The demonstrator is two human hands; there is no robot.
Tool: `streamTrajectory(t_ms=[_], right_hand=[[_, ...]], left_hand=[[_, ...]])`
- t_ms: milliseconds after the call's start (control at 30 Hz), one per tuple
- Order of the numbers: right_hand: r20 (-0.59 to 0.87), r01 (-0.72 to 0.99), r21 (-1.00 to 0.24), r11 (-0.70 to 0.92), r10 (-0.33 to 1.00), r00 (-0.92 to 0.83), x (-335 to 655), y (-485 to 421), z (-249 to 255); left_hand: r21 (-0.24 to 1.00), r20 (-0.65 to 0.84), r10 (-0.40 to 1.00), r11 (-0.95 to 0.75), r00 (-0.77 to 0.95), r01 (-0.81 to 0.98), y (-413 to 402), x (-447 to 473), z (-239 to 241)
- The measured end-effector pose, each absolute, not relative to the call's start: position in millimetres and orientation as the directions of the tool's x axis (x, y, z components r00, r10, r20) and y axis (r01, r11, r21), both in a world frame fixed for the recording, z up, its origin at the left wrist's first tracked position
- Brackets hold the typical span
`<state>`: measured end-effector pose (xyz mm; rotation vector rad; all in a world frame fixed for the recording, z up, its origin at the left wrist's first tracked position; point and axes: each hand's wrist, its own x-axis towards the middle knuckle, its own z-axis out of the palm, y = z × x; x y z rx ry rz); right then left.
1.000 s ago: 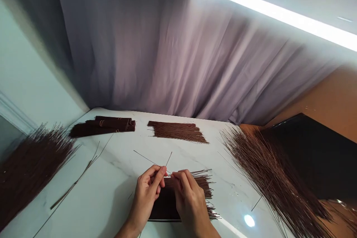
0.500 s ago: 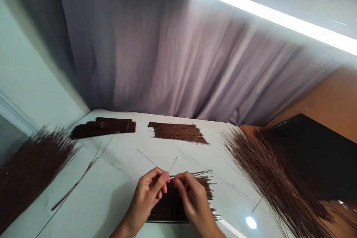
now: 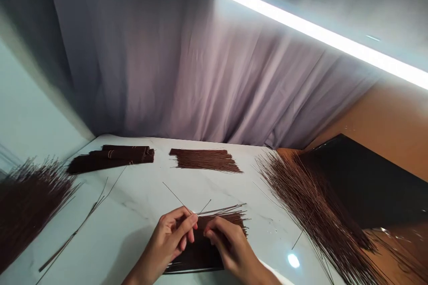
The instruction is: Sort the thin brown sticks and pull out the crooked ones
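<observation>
My left hand point(image 3: 174, 236) is closed in a pinch on a thin dark-brown stick point(image 3: 174, 194) that slants up and left from the fingertips. A second short thin piece point(image 3: 206, 205) sticks up just right of those fingertips; what it is attached to is unclear. Close beside it, my right hand point(image 3: 229, 240) has thumb and forefinger pressed together, and anything between them is too small to make out. Beneath both hands lies a dense layer of thin brown sticks point(image 3: 200, 251), its uneven ends showing at the right. The hands cover much of this layer.
On the white table point(image 3: 140, 196) lie tied brown bundles point(image 3: 117, 156) at back left and a flat stack of sticks point(image 3: 205, 160) behind my hands. Large loose piles flank me at left point(image 3: 30, 213) and right point(image 3: 314, 209). A few strands point(image 3: 83, 220) lie at left.
The view has shifted, so most table things sit further left. My hands stay close together over the layer, fingertips slightly lower, and the short piece between them leans more to the right.
</observation>
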<state>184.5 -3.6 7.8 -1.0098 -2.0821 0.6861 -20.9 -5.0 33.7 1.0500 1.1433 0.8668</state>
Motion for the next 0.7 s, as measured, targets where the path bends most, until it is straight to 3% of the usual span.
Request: streamTrajectory(t_ms=[100,167,267,333,400,467,533,600,700], right_hand=[[0.234,0.436,-0.694,0.573,0.752,-0.616,193,26,33],[0.261,0.498,-0.523,0.692,0.686,-0.679,194,43,65],[0.369,0.553,-0.285,0.783,0.622,-0.691,183,35,83],[0.459,0.581,-0.348,0.736,0.674,-0.579,174,13,63],[0.467,0.544,-0.553,0.631,0.775,-0.426,172,-7,30],[0.351,0.497,-0.691,0.525,0.844,-0.405,179,-9,6],[0.275,0.505,-0.714,0.486,0.857,-0.435,189,5,7],[0.328,0.549,-0.620,0.561,0.820,-0.468,194,24,26],[0.500,0.583,-0.335,0.740,0.664,-0.555,189,31,51]], left_hand=[[0.943,-0.316,0.882,0.333,0.349,0.014,-13,-15,27],[0.941,-0.325,0.860,0.335,0.395,0.046,-14,-13,20],[0.958,-0.284,0.908,0.284,0.307,0.045,-5,-20,15],[0.972,-0.234,0.955,0.232,0.183,0.032,0,-26,18],[0.979,-0.206,0.974,0.205,0.089,0.022,0,-30,23],[0.973,-0.230,0.966,0.229,0.119,0.019,-5,-27,25],[0.960,-0.278,0.924,0.278,0.261,0.039,-11,-19,22],[0.954,-0.295,0.889,0.295,0.349,0.054,-14,-11,16],[0.960,-0.273,0.906,0.277,0.324,0.032,-11,-6,11]])
